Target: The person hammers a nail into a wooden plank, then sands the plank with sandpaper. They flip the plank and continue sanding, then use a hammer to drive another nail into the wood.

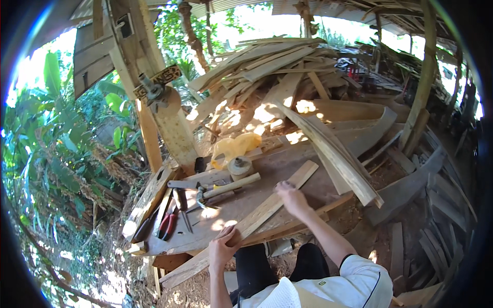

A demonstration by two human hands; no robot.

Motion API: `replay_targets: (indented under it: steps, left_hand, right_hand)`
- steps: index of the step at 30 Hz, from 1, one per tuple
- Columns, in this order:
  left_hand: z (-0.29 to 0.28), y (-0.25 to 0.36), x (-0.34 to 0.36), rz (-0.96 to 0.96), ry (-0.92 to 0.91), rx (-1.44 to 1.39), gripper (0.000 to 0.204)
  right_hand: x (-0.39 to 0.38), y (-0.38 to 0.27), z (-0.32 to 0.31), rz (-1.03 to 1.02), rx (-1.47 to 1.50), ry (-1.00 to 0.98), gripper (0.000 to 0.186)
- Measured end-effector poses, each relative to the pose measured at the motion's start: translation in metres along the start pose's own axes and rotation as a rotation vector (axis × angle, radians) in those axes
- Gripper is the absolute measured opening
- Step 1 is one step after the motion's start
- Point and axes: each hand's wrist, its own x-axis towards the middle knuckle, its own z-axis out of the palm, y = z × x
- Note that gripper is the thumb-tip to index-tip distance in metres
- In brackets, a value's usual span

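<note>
The left grip [224, 247] is partly closed, its fingers curled over a long wooden plank [264, 211] and holding it; the thumb's place is hard to make out. From that grip the plank slants down and left past the tabletop's edge, and up and right across the tabletop [205, 237] to beyond the right grip [291, 199]. The right grip, fingers bent, is at the plank's right-hand edge; whether it grasps the wood or merely rests against it, I cannot tell.

Up and left of the left grip lie red-handled pliers [168, 224]. Above it, on the far side of the plank, lies a hammer with a pale wooden handle [232, 186], with a round container [240, 168] just behind it. Farther beyond both grips is a crumpled yellow plastic bag [236, 148]. Right of the right grip, a long rough-edged board [336, 154] slopes down toward the person's side.
</note>
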Motion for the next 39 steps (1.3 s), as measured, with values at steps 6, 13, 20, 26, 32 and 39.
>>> replay_targets:
  steps: [6,13,20,26,32,39]
  left_hand:
    - [0.022,0.010,0.012,0.044,-0.031,-0.086,0.054]
    - [0.019,0.008,0.015,0.031,-0.035,-0.046,0.053]
    - [0.012,0.004,0.010,0.008,-0.028,0.036,0.055]
    - [0.022,0.002,0.012,0.041,-0.024,-0.011,0.055]
    - [0.016,-0.001,0.006,0.022,-0.026,0.037,0.054]
    - [0.019,0.003,0.015,0.071,-0.037,0.036,0.053]
  right_hand:
    - [0.014,0.105,-0.035,0.376,-0.440,0.048,0.022]
    - [0.021,0.107,-0.061,0.329,-0.574,-0.154,0.027]
    - [0.011,0.056,-0.032,0.285,-0.215,-0.131,0.032]
    - [0.023,0.065,-0.045,0.615,-0.273,-0.172,0.031]
    - [0.032,0.077,-0.056,0.569,-0.196,-0.168,0.029]
    - [0.013,0.093,-0.026,0.130,-0.236,-0.117,0.030]
